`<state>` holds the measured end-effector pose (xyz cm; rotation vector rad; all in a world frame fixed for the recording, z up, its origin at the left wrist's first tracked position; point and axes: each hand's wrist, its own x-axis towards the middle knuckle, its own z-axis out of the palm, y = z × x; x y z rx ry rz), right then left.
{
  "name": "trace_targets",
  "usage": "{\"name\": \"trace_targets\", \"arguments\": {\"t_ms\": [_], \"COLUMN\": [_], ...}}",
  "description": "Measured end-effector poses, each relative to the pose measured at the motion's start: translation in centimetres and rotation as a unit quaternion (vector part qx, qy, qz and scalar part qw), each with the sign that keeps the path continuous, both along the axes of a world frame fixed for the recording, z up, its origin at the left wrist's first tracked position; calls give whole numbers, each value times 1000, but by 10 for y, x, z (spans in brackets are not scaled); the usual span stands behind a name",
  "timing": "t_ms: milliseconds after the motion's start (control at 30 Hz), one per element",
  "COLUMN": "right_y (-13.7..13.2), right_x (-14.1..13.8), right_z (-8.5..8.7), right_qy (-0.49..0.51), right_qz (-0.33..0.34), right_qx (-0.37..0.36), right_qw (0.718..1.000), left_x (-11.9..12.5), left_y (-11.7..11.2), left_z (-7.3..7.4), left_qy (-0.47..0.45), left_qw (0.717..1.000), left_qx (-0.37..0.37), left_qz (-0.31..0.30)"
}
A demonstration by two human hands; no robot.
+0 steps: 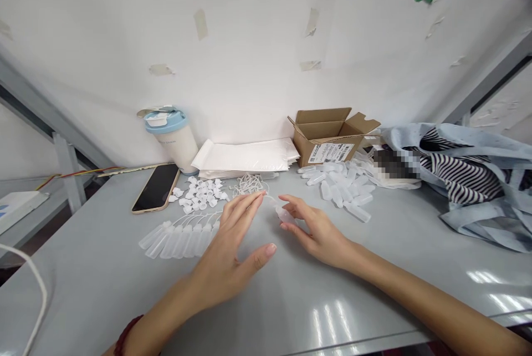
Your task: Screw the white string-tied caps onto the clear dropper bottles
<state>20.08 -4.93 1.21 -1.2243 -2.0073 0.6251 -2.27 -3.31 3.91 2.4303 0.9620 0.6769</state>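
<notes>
We pinch the translucent tube point(285, 214) between thumb and fingers of our right hand point(319, 232), over the worktop point(357, 303); our left hand point(230, 253) is spread nearby, thumb apart. We judge the tube light, smooth, slightly flexible: grip its body.

We held one small translucent tube point(284, 214) in our right hand point(320, 231), tilted, its thin white cord point(271, 198) running toward our left hand point(228, 253). On the table point(374, 273) we had corded tubes point(178, 241) lying side by side, partly hidden by that hand, with scattered white caps point(201, 195) and tangled cords point(249, 184) beyond, and loose tubes point(347, 185) heaped at right.
</notes>
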Motion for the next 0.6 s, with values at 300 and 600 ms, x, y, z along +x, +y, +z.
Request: {"name": "trace_targets", "arguments": {"t_ms": [300,600], "right_y": [0,-3], "right_x": [1,1], "right_z": [1,3], "right_qy": [0,7], "right_qz": [17,16], "right_qx": [49,33], "right_qw": [999,999], "left_x": [-2,-1], "left_y": [-4,-5], "left_z": [6,8], "left_qy": [-12,-18], "left_qw": [1000,998], "left_qx": [-12,-68], "left_qz": [5,0]}}
